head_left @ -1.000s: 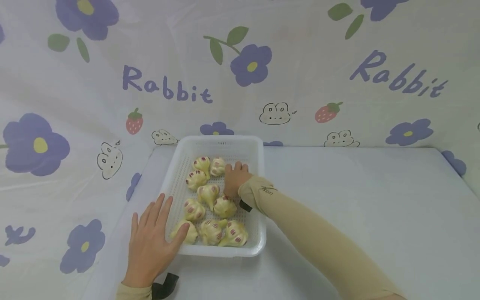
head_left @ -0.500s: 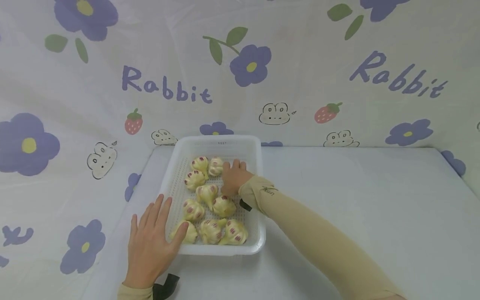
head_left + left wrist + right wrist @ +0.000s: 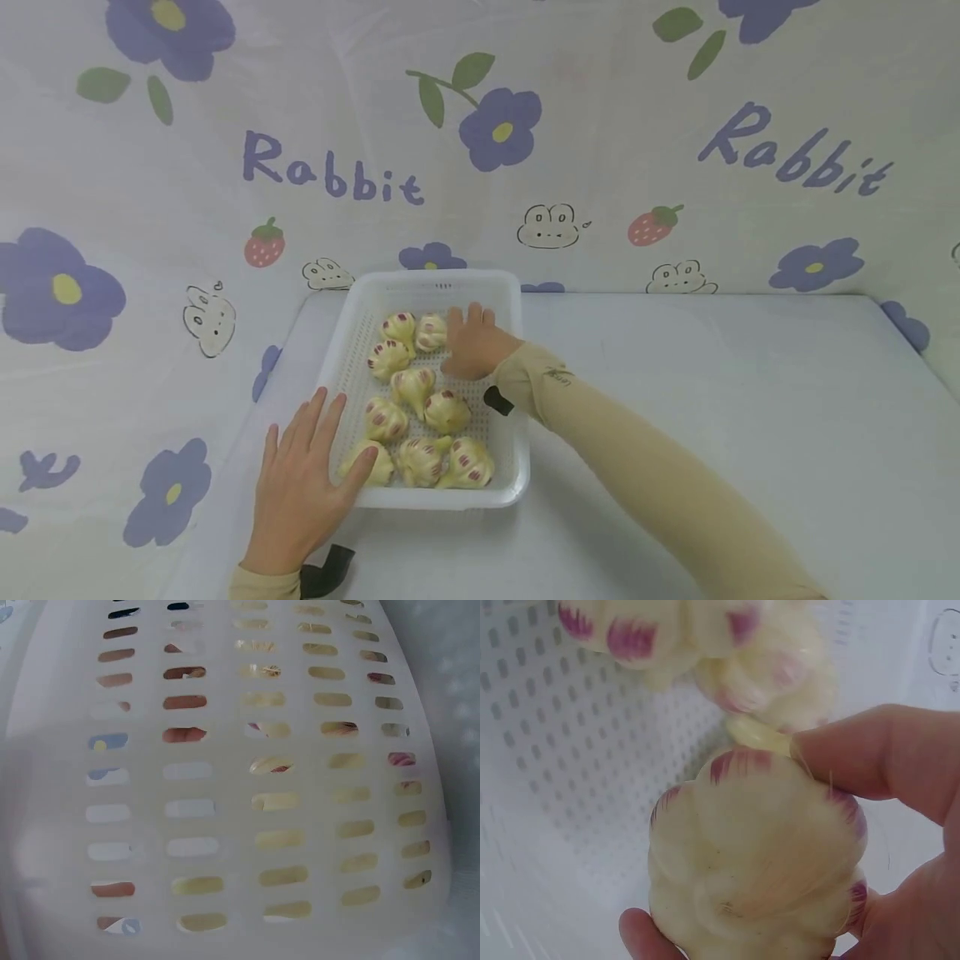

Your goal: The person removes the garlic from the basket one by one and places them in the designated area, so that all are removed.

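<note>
The right hand (image 3: 482,343) grips a garlic bulb (image 3: 754,855) toward the right of the basket (image 3: 442,498). The hand has just shifted slightly farther off and rightward, so its bulb is probably moving too. The left hand (image 3: 300,496), fingers straight, stays at the near left corner, beside other bulbs (image 3: 412,390).

- A screened-off spot; whether it belongs to a home, studio or workshop cannot be told
- Pale sheeting (image 3: 600,125) forms the back and sides, printed with purple flowers (image 3: 501,131), strawberries (image 3: 651,229), rabbit faces (image 3: 550,227) and the word "Rabbit" (image 3: 332,173)
- A plain white tabletop (image 3: 712,400) meets the sheeting at its far edge
- The perforated basket (image 3: 442,498) of garlic (image 3: 412,388) looks kitchen-like
</note>
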`<state>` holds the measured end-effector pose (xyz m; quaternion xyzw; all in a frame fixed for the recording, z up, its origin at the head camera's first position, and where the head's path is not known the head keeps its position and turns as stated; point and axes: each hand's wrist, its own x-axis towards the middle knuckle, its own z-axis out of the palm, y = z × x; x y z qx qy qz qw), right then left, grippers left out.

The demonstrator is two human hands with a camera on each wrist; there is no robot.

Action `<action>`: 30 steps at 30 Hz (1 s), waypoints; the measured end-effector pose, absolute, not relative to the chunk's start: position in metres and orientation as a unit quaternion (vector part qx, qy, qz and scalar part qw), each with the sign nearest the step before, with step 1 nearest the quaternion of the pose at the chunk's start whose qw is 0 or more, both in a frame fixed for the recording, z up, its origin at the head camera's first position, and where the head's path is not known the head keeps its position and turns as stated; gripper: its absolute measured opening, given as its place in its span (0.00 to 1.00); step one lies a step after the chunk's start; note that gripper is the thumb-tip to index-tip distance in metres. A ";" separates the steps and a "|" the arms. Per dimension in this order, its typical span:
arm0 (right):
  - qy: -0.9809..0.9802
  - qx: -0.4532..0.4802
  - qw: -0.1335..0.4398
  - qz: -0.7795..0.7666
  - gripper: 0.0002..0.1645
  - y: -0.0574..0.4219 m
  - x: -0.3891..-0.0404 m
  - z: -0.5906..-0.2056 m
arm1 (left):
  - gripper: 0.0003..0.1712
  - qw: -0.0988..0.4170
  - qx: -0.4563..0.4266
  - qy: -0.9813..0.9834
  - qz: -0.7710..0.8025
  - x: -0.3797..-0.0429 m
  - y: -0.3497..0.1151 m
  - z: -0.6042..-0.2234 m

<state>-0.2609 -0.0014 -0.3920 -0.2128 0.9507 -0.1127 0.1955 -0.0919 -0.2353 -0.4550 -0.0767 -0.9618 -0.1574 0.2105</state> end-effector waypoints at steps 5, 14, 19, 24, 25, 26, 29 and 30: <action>0.948 -0.219 0.190 -0.130 0.45 0.007 -0.259 -0.380 | 0.44 0.203 -0.080 -0.963 -0.158 -0.093 -0.236 -0.454; 0.949 -0.238 0.147 -0.147 0.28 0.024 -0.258 -0.364 | 0.44 0.201 -0.084 -0.962 -0.165 -0.092 -0.236 -0.454; 0.943 -0.226 0.148 -0.193 0.23 0.037 -0.258 -0.353 | 0.44 0.203 -0.084 -0.962 -0.163 -0.093 -0.236 -0.454; 0.945 -0.207 0.131 -0.219 0.24 0.052 -0.259 -0.349 | 0.44 0.209 -0.087 -0.960 -0.163 -0.093 -0.236 -0.454; 0.945 -0.203 0.125 -0.222 0.24 0.055 -0.260 -0.349 | 0.44 0.210 -0.088 -0.960 -0.164 -0.093 -0.236 -0.454; 0.946 -0.200 0.120 -0.225 0.24 0.058 -0.260 -0.350 | 0.44 0.209 -0.089 -0.960 -0.164 -0.093 -0.236 -0.454; 0.946 -0.199 0.109 -0.231 0.24 0.067 -0.262 -0.351 | 0.44 0.206 -0.091 -0.961 -0.163 -0.092 -0.236 -0.453; 0.946 -0.200 0.104 -0.232 0.23 0.070 -0.262 -0.351 | 0.44 0.207 -0.092 -0.961 -0.162 -0.092 -0.236 -0.453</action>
